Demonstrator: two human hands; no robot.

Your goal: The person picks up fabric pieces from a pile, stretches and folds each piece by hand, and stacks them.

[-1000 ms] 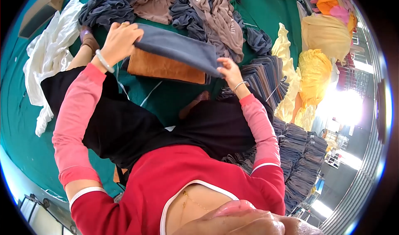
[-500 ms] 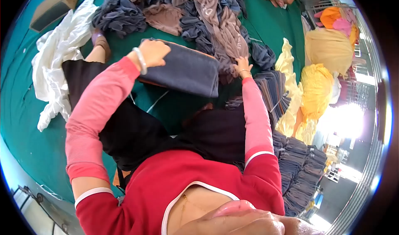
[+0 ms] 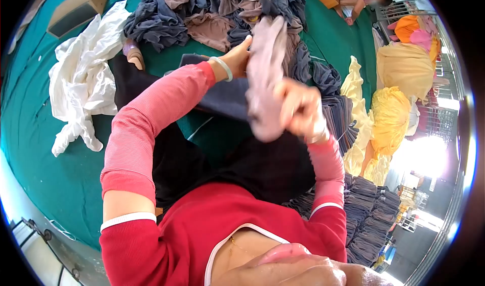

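Head view: mauve cloth (image 3: 264, 79) against fingers (image 3: 292, 104)

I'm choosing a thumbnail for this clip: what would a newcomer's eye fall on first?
Probably the blurred pale pink cloth raised near the centre, between the left hand and the right hand. Next might come the red top across the lower middle, then the crumpled white cloth at the left, bright against the green floor covering.
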